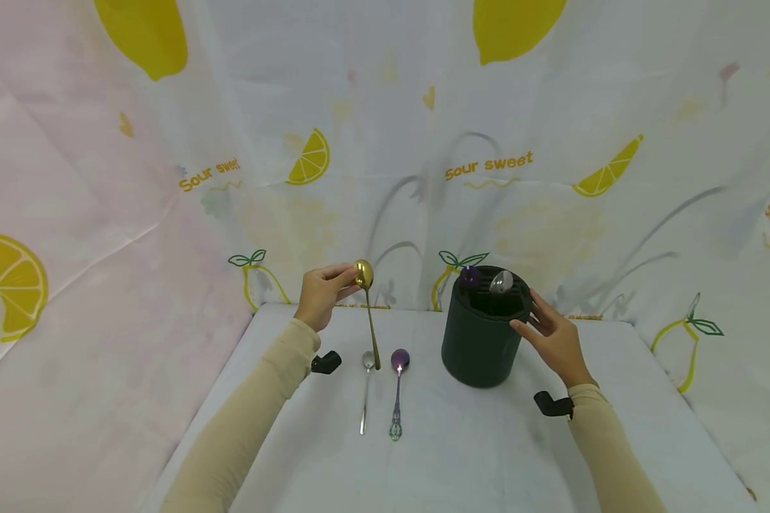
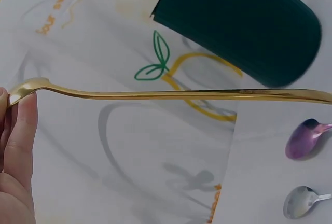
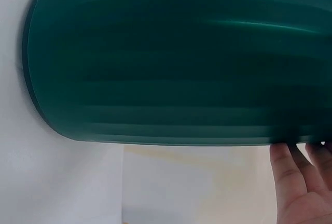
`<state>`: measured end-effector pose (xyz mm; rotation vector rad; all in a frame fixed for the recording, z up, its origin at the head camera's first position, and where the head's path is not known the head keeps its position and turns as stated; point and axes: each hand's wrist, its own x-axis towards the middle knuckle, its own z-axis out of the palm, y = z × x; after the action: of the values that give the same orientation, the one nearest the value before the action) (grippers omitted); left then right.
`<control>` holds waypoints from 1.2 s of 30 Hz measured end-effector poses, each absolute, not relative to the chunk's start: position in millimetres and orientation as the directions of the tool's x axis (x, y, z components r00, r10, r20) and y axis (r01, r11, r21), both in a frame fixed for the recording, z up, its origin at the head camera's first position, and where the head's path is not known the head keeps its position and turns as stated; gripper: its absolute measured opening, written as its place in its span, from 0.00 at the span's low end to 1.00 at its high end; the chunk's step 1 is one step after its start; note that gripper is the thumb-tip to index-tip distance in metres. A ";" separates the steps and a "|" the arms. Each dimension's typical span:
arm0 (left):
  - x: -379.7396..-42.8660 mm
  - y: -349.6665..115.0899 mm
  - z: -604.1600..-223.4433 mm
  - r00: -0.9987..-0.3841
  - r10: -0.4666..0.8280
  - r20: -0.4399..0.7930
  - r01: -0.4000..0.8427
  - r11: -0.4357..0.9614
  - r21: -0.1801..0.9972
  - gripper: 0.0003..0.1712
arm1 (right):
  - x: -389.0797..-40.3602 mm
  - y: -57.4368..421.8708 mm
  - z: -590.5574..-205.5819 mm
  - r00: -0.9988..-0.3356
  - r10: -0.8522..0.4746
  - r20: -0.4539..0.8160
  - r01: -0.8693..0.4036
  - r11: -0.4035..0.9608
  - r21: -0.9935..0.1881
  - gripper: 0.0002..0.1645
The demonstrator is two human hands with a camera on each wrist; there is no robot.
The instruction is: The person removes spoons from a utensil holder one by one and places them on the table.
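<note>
My left hand (image 1: pixel 324 293) pinches a gold spoon (image 1: pixel 373 331) by its bowl, with the handle hanging down above the table. In the left wrist view the gold spoon's long handle (image 2: pixel 171 95) runs across the picture. My right hand (image 1: pixel 555 342) rests against the right side of a dark green utensil holder (image 1: pixel 481 349), close to its rim, thumb and fingers spread. Two spoons stand bowl up in the holder: a dark purple spoon (image 1: pixel 470 277) and a silver spoon (image 1: pixel 501 282). The right wrist view shows my fingertips touching the holder's wall (image 3: pixel 181 79).
On the white table (image 1: pixel 462 449), a small silver spoon (image 1: pixel 365 399) and a purple spoon with an ornate handle (image 1: pixel 397 399) lie side by side, left of the holder. A lemon-print cloth (image 1: pixel 385 142) hangs behind the table and along both sides.
</note>
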<state>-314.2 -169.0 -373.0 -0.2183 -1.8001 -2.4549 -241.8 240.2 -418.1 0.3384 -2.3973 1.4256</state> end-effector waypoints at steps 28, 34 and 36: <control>-320.8 -232.5 -454.9 -0.988 -0.016 -0.156 -0.145 -0.298 0.943 0.14 | -242.5 240.8 -418.0 -0.910 -0.031 0.413 -0.381 0.456 -0.804 0.43; -319.9 -236.2 -479.2 -0.976 -0.042 -0.213 -0.196 -0.249 0.948 0.13 | -243.1 240.8 -419.3 -0.909 -0.030 0.415 -0.385 0.437 -0.813 0.43; -319.4 -236.4 -486.1 -0.973 -0.054 -0.226 -0.207 -0.247 0.947 0.13 | -243.2 240.8 -419.7 -0.909 -0.031 0.415 -0.386 0.433 -0.815 0.43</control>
<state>-319.4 -236.4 -486.1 0.3450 -1.9839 -2.5374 -243.2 240.8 -419.7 0.3572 -2.3525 1.4692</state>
